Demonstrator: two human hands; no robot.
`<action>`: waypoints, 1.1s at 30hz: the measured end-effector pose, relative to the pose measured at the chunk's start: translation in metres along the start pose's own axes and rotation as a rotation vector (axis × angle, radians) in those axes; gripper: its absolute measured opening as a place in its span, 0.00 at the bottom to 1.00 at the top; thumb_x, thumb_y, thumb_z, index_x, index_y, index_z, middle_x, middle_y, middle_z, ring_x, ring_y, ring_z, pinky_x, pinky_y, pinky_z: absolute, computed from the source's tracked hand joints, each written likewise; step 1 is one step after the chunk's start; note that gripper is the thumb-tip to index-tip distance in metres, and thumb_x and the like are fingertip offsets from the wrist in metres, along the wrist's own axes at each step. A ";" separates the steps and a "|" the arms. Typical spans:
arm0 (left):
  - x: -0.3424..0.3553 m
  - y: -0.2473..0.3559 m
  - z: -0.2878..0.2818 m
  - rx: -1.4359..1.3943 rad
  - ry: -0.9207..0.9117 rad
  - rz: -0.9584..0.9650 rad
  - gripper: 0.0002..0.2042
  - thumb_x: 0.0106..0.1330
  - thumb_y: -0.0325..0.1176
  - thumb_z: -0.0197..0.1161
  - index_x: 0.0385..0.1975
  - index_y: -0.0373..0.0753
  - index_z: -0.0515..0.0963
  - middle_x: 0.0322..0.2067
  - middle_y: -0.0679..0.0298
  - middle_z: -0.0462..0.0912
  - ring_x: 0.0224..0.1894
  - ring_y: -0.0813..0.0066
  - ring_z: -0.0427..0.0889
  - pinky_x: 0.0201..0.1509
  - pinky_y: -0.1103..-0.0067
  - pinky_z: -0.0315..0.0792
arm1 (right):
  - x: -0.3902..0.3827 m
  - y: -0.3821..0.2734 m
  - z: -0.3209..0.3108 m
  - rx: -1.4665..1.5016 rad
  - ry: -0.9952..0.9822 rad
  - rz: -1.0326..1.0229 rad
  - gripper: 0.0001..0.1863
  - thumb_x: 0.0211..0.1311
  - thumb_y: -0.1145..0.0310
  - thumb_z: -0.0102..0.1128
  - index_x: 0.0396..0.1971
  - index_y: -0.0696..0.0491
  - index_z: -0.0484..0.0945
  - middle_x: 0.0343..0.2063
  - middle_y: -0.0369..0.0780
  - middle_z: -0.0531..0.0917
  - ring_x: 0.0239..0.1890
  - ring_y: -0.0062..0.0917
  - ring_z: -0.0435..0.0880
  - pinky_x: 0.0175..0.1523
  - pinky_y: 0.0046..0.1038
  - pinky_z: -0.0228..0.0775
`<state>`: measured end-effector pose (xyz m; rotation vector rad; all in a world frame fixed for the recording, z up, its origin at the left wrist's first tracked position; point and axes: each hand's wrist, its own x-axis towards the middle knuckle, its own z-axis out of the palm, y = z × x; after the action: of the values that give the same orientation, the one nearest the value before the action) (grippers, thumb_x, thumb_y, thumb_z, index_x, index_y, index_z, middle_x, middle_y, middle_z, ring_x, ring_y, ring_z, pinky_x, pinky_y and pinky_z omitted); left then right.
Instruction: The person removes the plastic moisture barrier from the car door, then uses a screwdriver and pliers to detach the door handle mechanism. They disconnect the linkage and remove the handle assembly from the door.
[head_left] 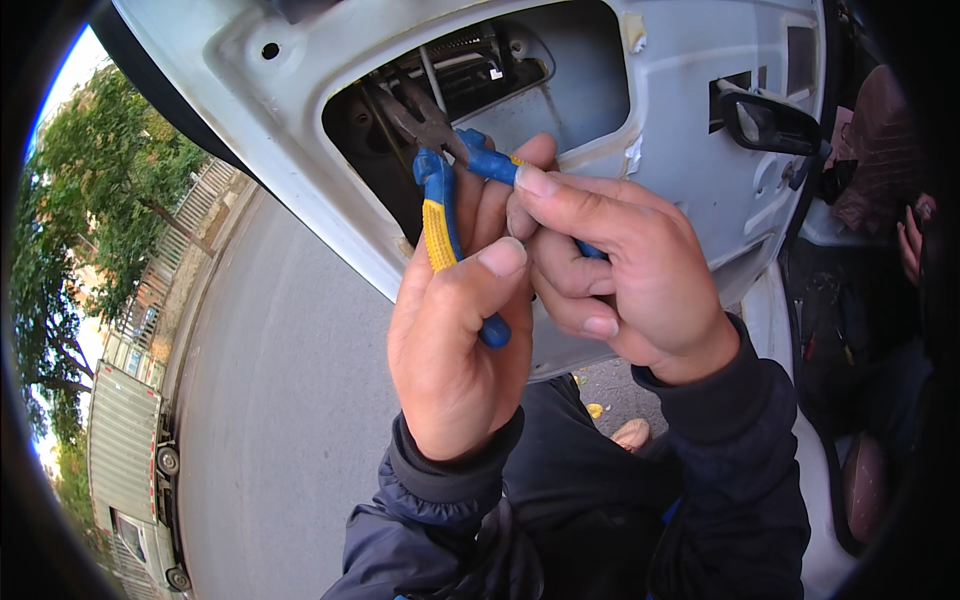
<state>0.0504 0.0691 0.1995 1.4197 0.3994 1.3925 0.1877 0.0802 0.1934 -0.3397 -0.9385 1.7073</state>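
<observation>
Both my hands hold a pair of pliers (438,222) with blue and yellow grips, one hand on each handle. My left hand (455,340) is closed around the left handle, its thumb lying along the grip. Around the right handle are the bent fingers of my right hand (635,255), the thumb resting on top. The handles are spread apart. The metal jaws point up into a large opening in a white vehicle door (285,110); whether they touch anything inside is unclear. A thin rod (432,78) and dark mechanism parts show behind the jaws.
A black interior door handle (770,122) sits on the door panel's right side. At the far right, another person's hand (911,240) shows near the dim vehicle interior. Grey road (270,380) lies to the left, with a parked truck (125,430) and trees (110,180) beyond.
</observation>
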 end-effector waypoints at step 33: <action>0.029 -0.013 0.009 -0.097 0.238 -0.102 0.17 0.80 0.40 0.54 0.53 0.31 0.78 0.47 0.53 0.85 0.53 0.63 0.83 0.61 0.68 0.76 | 0.011 0.002 -0.009 0.006 0.034 -0.037 0.17 0.81 0.60 0.51 0.33 0.57 0.77 0.14 0.30 0.63 0.13 0.14 0.55 0.19 0.21 0.47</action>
<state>0.0707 0.0936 0.2060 1.1434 0.5422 1.4817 0.1878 0.0938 0.1890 -0.3445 -0.9099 1.6654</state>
